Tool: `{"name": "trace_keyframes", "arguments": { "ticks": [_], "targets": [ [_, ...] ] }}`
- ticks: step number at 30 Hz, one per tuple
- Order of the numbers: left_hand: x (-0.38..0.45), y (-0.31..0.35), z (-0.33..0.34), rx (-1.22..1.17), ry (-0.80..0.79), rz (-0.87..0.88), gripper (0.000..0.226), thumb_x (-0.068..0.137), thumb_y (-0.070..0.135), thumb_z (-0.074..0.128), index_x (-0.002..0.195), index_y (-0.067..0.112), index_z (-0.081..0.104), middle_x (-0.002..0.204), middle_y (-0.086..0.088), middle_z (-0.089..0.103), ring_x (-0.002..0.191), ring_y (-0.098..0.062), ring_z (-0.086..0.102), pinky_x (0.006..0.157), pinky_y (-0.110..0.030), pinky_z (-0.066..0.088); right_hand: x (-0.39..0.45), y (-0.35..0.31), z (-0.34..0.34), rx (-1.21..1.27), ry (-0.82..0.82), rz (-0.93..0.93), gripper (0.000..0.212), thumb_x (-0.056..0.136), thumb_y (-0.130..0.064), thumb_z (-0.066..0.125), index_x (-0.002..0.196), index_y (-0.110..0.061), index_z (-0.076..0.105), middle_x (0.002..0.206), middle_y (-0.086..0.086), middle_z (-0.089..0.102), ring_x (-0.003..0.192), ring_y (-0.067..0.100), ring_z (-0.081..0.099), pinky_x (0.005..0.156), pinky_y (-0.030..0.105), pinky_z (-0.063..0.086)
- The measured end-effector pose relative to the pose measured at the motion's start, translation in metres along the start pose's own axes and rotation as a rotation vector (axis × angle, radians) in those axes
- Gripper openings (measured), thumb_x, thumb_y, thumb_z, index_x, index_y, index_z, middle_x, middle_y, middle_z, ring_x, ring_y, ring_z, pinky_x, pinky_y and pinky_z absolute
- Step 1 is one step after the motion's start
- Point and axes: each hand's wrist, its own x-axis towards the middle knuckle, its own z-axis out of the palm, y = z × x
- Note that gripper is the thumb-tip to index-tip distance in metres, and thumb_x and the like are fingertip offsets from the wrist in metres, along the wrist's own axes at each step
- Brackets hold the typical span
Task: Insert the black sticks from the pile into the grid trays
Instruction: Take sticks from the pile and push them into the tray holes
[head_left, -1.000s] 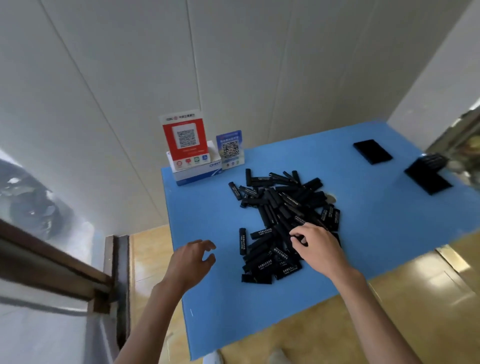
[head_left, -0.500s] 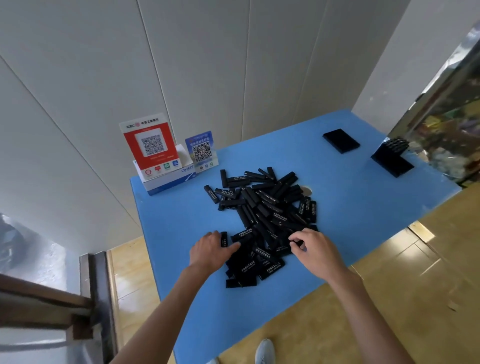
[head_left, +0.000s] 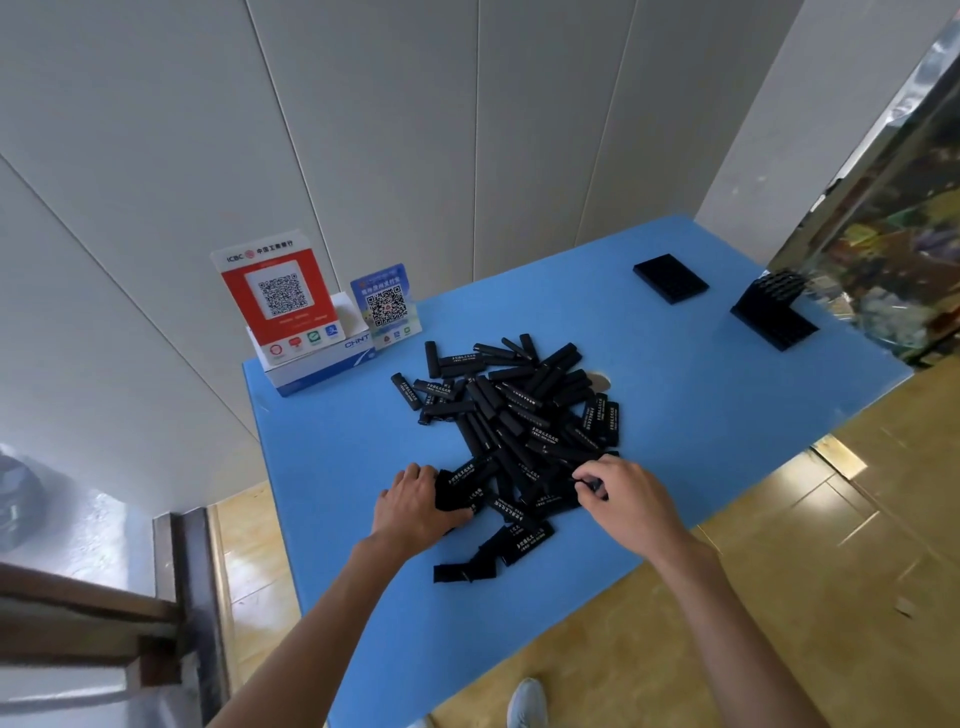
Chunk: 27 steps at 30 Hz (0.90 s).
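Note:
A loose pile of black sticks (head_left: 511, 415) with white lettering lies in the middle of the blue table (head_left: 691, 395). My left hand (head_left: 415, 506) grips one or more sticks at the pile's near left edge, thumb curled under them. My right hand (head_left: 623, 499) pinches a stick at the pile's near right edge. Two black grid trays stand at the far right: a flat one (head_left: 670, 278), and another (head_left: 774, 317) near the table's right edge with several sticks standing in its back rows.
A red QR-code sign (head_left: 278, 299) on a white box (head_left: 317, 358) and a small blue QR sign (head_left: 385, 306) stand at the table's far left corner. White wall panels lie behind. A glass cabinet (head_left: 893, 249) borders the right. Tiled floor lies below.
My left hand moved from the table's left edge onto the pile and closed on sticks. My right hand stayed at the pile's near right edge. The camera view shifted right.

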Motion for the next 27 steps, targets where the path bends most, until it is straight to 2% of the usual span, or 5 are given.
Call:
{"name": "trace_keyframes", "arguments": {
  "ticks": [6,14,20,23,27],
  "targets": [
    [0.001,0.001,-0.002,0.077,0.012,-0.014,0.066,0.079,0.062,0.068,0.120,0.016,0.044,0.109,0.004,0.038,0.112,-0.019,0.045,0.088,-0.031,0.039,0.001,-0.001,0.003,0.000,-0.016,-0.003,0.020,0.098,-0.032,0.060,0.114,-0.027,0.069,0.104,-0.015,0.062,0.078,0.004,0.061,0.071,0.026,0.054],
    [0.009,0.019,0.001,0.303,0.013,0.005,0.068,0.073,0.059,0.066,0.118,0.016,0.038,0.109,0.001,0.034,0.106,-0.021,0.040,0.082,-0.033,0.034,-0.004,-0.008,0.007,-0.015,-0.033,-0.027,0.020,0.098,-0.032,0.059,0.115,-0.027,0.069,0.108,-0.013,0.064,0.077,0.006,0.061,0.073,0.030,0.056],
    [0.016,0.023,0.002,0.276,-0.048,-0.064,0.045,0.082,0.035,0.059,0.119,0.015,0.044,0.116,-0.004,0.047,0.111,-0.024,0.045,0.084,-0.035,0.043,-0.005,-0.014,0.011,-0.029,-0.048,-0.055,0.020,0.099,-0.031,0.058,0.114,-0.025,0.069,0.107,-0.013,0.062,0.073,0.006,0.061,0.069,0.027,0.054],
    [0.011,0.018,0.002,0.189,0.007,-0.063,0.029,0.083,0.026,0.054,0.108,0.014,0.045,0.100,-0.003,0.050,0.092,-0.024,0.048,0.075,-0.035,0.049,-0.003,-0.018,0.014,-0.030,-0.059,-0.071,0.019,0.099,-0.031,0.057,0.112,-0.025,0.069,0.107,-0.012,0.063,0.073,0.007,0.061,0.069,0.029,0.055],
    [0.005,0.005,-0.002,0.039,0.153,-0.097,0.026,0.089,0.037,0.053,0.097,0.016,0.040,0.075,0.001,0.051,0.065,-0.021,0.048,0.057,-0.033,0.036,0.000,-0.024,0.015,-0.035,-0.068,-0.082,0.018,0.099,-0.030,0.057,0.112,-0.025,0.070,0.108,-0.012,0.064,0.076,0.007,0.064,0.065,0.023,0.051]
  ]
}}
